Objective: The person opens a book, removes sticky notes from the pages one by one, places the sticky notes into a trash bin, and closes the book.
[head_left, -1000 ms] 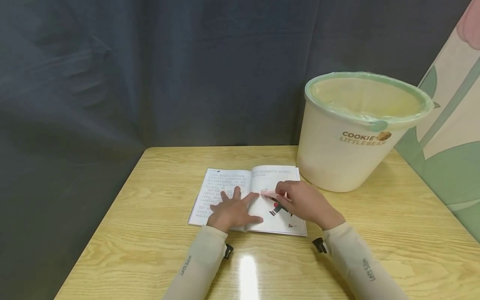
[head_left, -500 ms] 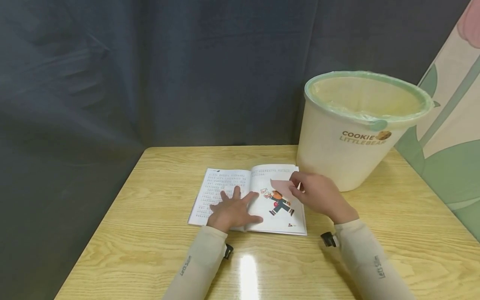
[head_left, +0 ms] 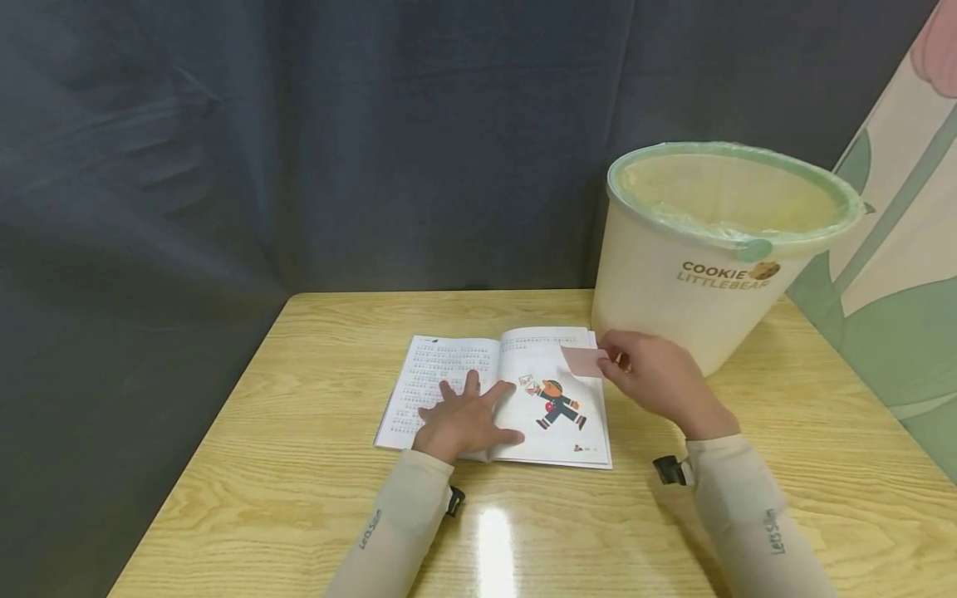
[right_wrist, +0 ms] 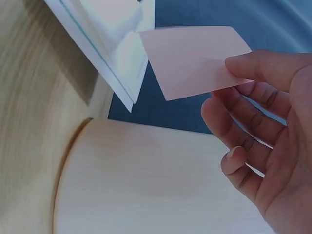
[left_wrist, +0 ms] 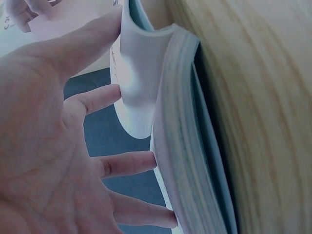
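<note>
An open book (head_left: 516, 448) with printed text lies on the table, a cartoon figure (head_left: 559, 405) on its right page. Spread across the middle of the book, my left hand (head_left: 459, 422) presses the pages with straight fingers. The left wrist view shows those fingertips against the thick page block (left_wrist: 180, 122). My right hand (head_left: 654, 378) pinches a small pink sticky note (head_left: 583, 362) by its edge between thumb and fingers. In the right wrist view the pink note (right_wrist: 195, 63) hangs apart from the book, slightly curved.
A tall cream bin (head_left: 673, 299) with a green rim and a bag liner stands at the back right, close beyond my right hand. Around the book spreads the wooden table (head_left: 299, 415). A dark curtain (head_left: 449, 149) hangs behind it.
The pink note has come up off the cartoon figure and moved right and away from me in my right hand, uncovering the drawing. My left hand has stayed in place.
</note>
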`<state>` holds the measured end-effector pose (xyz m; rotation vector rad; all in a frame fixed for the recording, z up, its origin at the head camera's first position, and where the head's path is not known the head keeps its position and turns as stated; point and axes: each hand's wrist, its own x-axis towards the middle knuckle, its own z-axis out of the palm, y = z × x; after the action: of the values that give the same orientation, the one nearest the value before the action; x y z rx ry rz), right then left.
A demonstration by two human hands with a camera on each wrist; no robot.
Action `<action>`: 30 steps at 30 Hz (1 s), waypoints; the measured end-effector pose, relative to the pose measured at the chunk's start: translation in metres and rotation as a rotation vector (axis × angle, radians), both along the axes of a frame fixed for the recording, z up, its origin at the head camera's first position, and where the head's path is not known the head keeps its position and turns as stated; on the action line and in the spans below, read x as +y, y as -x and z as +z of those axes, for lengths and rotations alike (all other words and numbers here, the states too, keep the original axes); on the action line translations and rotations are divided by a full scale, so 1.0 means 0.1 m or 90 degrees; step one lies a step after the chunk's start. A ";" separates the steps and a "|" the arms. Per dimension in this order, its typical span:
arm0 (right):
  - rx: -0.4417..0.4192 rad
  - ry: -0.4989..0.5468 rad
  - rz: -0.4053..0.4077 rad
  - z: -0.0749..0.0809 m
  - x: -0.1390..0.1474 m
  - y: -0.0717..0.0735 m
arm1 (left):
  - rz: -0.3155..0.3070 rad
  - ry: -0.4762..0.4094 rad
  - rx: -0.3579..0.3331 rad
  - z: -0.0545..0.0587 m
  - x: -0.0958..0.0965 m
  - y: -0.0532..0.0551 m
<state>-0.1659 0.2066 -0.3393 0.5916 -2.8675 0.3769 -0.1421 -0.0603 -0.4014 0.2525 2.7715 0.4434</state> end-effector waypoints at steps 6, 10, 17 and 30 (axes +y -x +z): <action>0.032 0.036 -0.012 0.12 0.08 -0.07 | -0.004 -0.003 0.002 0.00 0.01 0.00; 0.101 0.081 0.002 0.23 0.11 -0.13 | -0.005 -0.004 0.002 0.00 0.02 0.01; 0.252 0.162 0.012 0.40 0.17 -0.26 | -0.006 -0.013 -0.001 0.01 0.02 0.02; 0.432 0.489 -0.033 0.85 0.16 -0.51 | -0.027 -0.014 0.002 -0.01 0.05 0.05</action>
<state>-0.1148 0.2230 -0.2541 0.3820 -1.8843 0.9759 -0.1476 -0.0556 -0.4023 0.3177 2.7604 0.4634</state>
